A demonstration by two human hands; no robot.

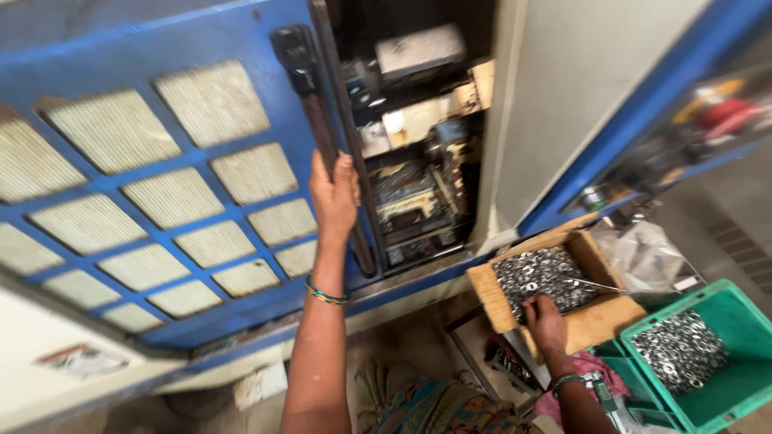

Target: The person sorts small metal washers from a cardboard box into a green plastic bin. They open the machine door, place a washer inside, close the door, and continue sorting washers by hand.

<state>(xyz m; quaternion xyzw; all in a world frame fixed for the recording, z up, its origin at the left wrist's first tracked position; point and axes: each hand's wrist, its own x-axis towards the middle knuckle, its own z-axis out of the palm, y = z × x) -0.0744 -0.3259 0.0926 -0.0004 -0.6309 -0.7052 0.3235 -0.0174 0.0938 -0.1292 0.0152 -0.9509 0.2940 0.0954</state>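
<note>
L hand [334, 197] on door handle [318, 133]

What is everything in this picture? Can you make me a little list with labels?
Left hand: the left hand grips the dark bar handle of the blue grid door.
Right hand: the right hand rests at the edge of the cardboard box full of small metal rings.
Behind the door: machine parts, blurred.
Nearby: green crate holding more rings; clear plastic bag.
Wrists: a bangle on each.
</note>
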